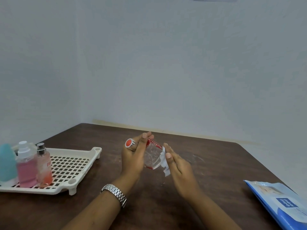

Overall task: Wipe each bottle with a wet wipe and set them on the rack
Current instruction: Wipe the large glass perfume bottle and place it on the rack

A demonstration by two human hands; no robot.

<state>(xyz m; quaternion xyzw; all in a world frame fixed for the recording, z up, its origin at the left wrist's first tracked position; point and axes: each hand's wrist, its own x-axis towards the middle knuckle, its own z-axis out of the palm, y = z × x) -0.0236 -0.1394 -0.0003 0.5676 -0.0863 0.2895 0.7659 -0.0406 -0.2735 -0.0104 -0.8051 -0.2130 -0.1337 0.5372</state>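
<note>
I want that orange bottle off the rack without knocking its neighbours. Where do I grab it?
Take the orange bottle by its round body at mid-height, coming in from the right. It stands upright near the rack's front edge, the pink bottle crowds its left, and its silver sprayer looks too narrow for a firm hold.

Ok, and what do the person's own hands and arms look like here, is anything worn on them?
The left hand and the right hand are bare, with no gloves. Both forearms are uncovered as far as the frame shows, and no sleeve is in view. The left wrist carries a silver metal watch with a link bracelet. Whether any rings are worn is too small to tell.
</note>
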